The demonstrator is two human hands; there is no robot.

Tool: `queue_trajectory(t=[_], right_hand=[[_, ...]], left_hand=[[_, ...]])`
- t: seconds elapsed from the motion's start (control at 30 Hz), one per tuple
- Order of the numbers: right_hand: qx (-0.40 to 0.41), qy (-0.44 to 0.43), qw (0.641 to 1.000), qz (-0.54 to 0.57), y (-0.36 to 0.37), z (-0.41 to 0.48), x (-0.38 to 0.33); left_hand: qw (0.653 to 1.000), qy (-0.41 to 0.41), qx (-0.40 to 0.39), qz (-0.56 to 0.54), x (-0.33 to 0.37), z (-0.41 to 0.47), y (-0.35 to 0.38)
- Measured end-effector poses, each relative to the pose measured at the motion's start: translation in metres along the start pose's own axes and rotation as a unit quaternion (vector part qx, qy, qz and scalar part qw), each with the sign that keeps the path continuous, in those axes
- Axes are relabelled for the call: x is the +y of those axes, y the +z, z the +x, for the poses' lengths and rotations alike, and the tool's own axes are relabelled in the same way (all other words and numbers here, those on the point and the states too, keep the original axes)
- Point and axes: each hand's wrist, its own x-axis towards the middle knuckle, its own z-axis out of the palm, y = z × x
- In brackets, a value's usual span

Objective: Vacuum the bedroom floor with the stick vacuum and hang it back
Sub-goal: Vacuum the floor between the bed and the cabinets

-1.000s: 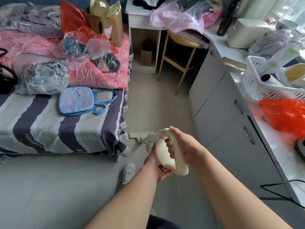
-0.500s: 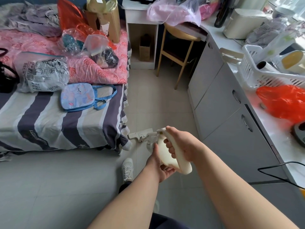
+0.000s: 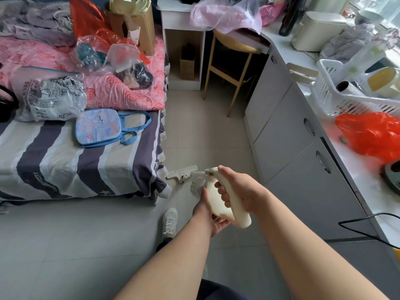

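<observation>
Head view: stick vacuum (image 3: 213,191), smooth cream plastic with pistol-shaped body, was held low over pale matte floor tiles (image 3: 205,137). Right grip (image 3: 238,189) was wrapped round curved handle, fingers closed tight on it. Left grip (image 3: 211,215) cupped body from below, fingers curled against underside. Flat rectangular floor head (image 3: 183,172) lay on tiles ahead of both grips, just beside bed (image 3: 65,161) corner with draped striped sheet. Grey flat-fronted cabinets (image 3: 287,135) stood under glossy white worktop (image 3: 368,176) at right.

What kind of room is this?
Most likely a bedroom: a striped bed with a pink quilt fills the left side, a white nightstand stands beyond it, and grey cabinets line the right.
</observation>
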Motion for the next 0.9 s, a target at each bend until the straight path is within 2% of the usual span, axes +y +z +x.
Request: queue_trajectory(t=[0.4,0.6,0.9], right_hand=[[0.014,0.001,0.999,0.033,0.017,0.049,-0.050],[-0.004,0.009,1.000,0.018,0.022,0.066,-0.075],[-0.012,-0.015,1.000,-0.011,0.005,0.048,-0.068]], left_hand=[[1.000,0.015,0.011,-0.011,0.063,0.031,0.013],[1.000,0.007,0.008,-0.009,0.094,0.042,0.023],[1.000,-0.002,0.000,-0.015,0.073,0.029,0.030]])
